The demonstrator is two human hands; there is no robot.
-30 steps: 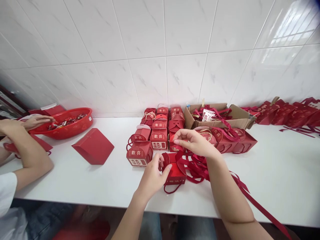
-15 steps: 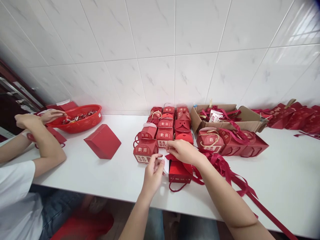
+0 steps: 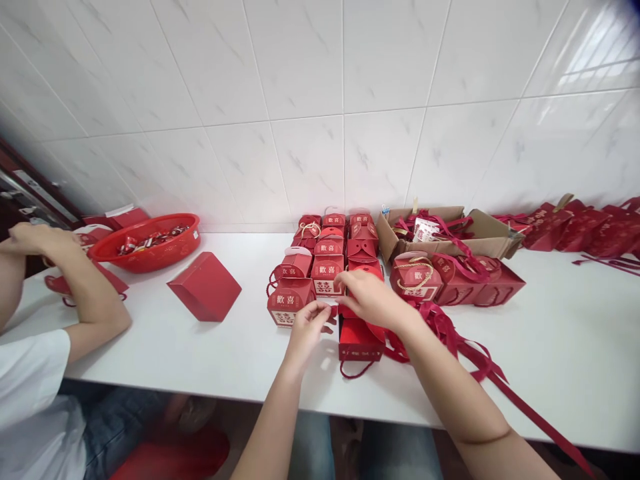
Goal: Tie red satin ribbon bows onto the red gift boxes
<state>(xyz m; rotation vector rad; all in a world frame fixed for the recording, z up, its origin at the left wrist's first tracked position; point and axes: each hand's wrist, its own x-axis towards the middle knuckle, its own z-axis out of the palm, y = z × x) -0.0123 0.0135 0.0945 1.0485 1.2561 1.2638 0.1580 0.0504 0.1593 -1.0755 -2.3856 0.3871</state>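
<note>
Box (image 3: 361, 341) in red, left hand (image 3: 305, 328) pinching red strip (image 3: 335, 311) between fingers, right hand (image 3: 376, 300) fingers' hold unclear

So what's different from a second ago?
The right hand has moved left across the nearest red box, now close to the left hand, which has shifted off the box's top to its left. Whether they hold anything is hard to tell. No co-worker's hand is over the red basin any more. The plain red box and the cardboard box stayed put.
</note>
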